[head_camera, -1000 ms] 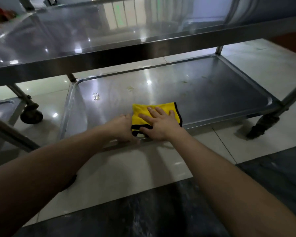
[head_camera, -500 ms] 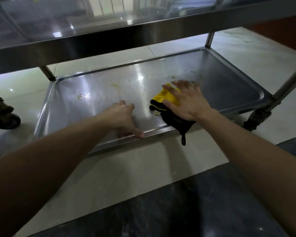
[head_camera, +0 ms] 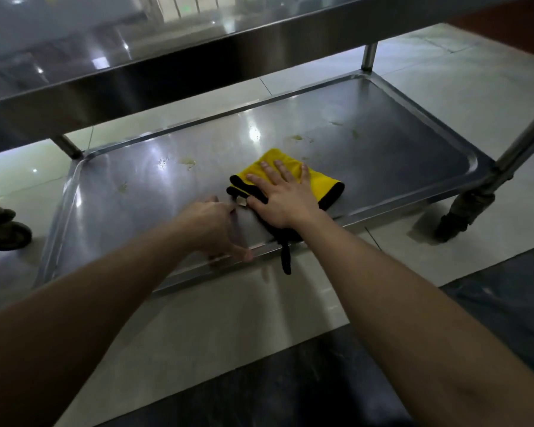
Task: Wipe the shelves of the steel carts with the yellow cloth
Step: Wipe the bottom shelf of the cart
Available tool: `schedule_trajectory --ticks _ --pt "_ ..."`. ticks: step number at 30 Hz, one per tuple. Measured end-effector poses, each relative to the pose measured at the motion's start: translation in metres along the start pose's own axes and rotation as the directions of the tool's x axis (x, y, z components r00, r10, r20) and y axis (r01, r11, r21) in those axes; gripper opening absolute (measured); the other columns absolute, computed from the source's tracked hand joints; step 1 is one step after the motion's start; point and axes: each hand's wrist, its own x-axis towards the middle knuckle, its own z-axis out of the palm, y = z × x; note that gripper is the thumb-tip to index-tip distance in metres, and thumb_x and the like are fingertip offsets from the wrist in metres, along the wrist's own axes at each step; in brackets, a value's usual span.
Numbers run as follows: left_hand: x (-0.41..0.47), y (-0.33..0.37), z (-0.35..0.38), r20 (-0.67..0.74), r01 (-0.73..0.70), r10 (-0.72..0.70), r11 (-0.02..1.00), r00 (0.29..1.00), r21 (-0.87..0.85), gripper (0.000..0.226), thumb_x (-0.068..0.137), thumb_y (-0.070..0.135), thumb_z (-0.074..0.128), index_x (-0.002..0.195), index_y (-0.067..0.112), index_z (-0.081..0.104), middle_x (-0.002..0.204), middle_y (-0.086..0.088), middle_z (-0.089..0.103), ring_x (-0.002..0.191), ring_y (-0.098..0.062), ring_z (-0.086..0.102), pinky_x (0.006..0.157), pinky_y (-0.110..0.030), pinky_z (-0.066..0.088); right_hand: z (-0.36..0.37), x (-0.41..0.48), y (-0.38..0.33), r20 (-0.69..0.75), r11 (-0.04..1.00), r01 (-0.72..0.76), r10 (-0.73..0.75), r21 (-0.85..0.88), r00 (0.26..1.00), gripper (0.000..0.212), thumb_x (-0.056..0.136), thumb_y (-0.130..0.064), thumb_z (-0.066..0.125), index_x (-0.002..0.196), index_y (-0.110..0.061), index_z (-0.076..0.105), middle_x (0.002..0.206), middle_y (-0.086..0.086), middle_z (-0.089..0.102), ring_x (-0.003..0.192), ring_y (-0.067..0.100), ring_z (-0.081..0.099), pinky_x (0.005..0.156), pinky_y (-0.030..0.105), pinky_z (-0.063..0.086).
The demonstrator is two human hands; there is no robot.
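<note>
Two hands on lower shelf (head_camera: 398, 155) | right hand (head_camera: 282, 201) flat, fingers (head_camera: 280, 169) spread straight, pressing yellow cloth (head_camera: 319, 183) near front edge | left hand (head_camera: 210, 223) just beside it, loosely bent, holding nothing, thumb on front rim | stains (head_camera: 296, 137) lie ahead, toward back edge

At frame centre, the right hand (head_camera: 285, 198) presses flat on the yellow cloth (head_camera: 316, 183) on the lower shelf (head_camera: 398, 155); the left hand (head_camera: 211, 224) rests just left, thumb on the shelf's near rim.
</note>
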Motion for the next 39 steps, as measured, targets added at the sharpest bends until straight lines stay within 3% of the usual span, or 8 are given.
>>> schedule_trajectory --ticks 3,9,19,24,28,30,34,39 --pt "-0.003 0.001 -0.005 0.037 0.018 -0.017 0.998 0.999 -0.053 0.123 0.055 0.090 0.082 0.154 0.025 0.051 0.142 -0.009 0.056 0.124 -0.034 0.060 0.102 -0.038 0.053 -0.015 0.001 0.057 -0.021 0.998 -0.056 0.056 0.009 0.998 0.065 0.104 -0.070 0.032 0.165 -0.050 0.024 0.180 -0.011 0.004 0.166 0.018 -0.004 0.128 0.064 -0.005" --pt "-0.001 0.006 -0.009 0.050 0.028 -0.025 0.998 0.998 -0.054 0.122 0.056 0.087 0.085 0.155 0.024 0.050 0.143 -0.008 0.057 0.129 -0.031 0.057 0.104 -0.037 0.051 -0.036 -0.019 0.161 -0.025 0.902 -0.431 0.431 0.023 0.902 0.068 0.105 -0.070 0.024 0.168 -0.045 0.017 0.180 -0.005 0.000 0.166 0.025 -0.005 0.127 0.066 -0.008" --pt "0.003 0.006 -0.013 0.056 0.028 -0.026 0.999 0.998 -0.036 0.110 0.054 0.086 0.087 0.143 0.028 0.061 0.124 0.010 0.065 0.129 -0.023 0.052 0.095 -0.034 0.048 -0.009 -0.015 0.013 0.080 0.999 0.047 -0.045 -0.021 0.996 0.060 0.109 -0.065 0.023 0.166 -0.051 0.018 0.180 -0.008 -0.002 0.166 0.025 -0.009 0.125 0.069 -0.012" --pt "0.002 0.006 -0.008 0.055 0.060 -0.056 0.995 0.997 -0.079 0.123 0.057 0.084 0.088 0.157 0.024 0.048 0.144 -0.007 0.056 0.132 -0.030 0.054 0.102 -0.035 0.049 -0.033 -0.019 0.132 -0.064 0.981 -0.195 0.195 -0.003 0.979 0.058 0.109 -0.063 0.029 0.166 -0.049 0.024 0.180 -0.010 0.007 0.166 0.021 0.000 0.130 0.060 -0.003" --pt "0.000 0.015 -0.012 0.120 0.121 -0.096 0.970 0.988 -0.212 0.136 0.049 0.102 0.072 0.156 0.021 0.049 0.151 -0.008 0.051 0.140 -0.030 0.046 0.106 -0.037 0.045 -0.043 -0.029 0.193 -0.022 0.912 -0.409 0.410 0.031 0.912 0.063 0.108 -0.064 0.022 0.168 -0.047 0.015 0.180 -0.007 -0.001 0.166 0.023 -0.006 0.128 0.064 -0.010" --pt "0.000 0.034 -0.009 0.039 0.138 -0.132 0.944 0.990 -0.300 0.149 0.040 0.113 0.054 0.160 0.026 0.043 0.160 -0.010 0.042 0.148 -0.033 0.040 0.117 -0.044 0.041 -0.042 -0.026 0.182 -0.024 0.915 -0.402 0.403 0.020 0.915 0.063 0.109 -0.063 0.020 0.169 -0.047 0.013 0.180 -0.005 -0.003 0.166 0.025 -0.008 0.127 0.066 -0.011" --pt "0.022 0.095 0.004 -0.154 -0.003 -0.036 0.969 0.987 -0.246 0.139 0.054 0.114 0.040 0.169 0.036 0.025 0.176 -0.004 0.024 0.162 -0.030 0.020 0.128 -0.053 0.025 -0.042 -0.029 0.174 -0.022 0.924 -0.381 0.382 0.041 0.924 0.063 0.109 -0.064 0.019 0.169 -0.046 0.012 0.180 -0.004 -0.004 0.166 0.026 -0.008 0.126 0.067 -0.011" --pt "0.040 0.122 0.025 -0.285 -0.016 -0.036 0.984 0.958 -0.178 0.102 0.085 0.097 0.018 0.166 0.037 0.028 0.175 -0.006 0.025 0.160 -0.031 0.024 0.125 -0.050 0.023 -0.040 -0.030 0.167 0.018 0.989 -0.142 0.142 -0.033 0.990 0.061 0.110 -0.063 0.021 0.168 -0.048 0.015 0.180 -0.007 -0.001 0.166 0.024 -0.008 0.127 0.067 -0.011"
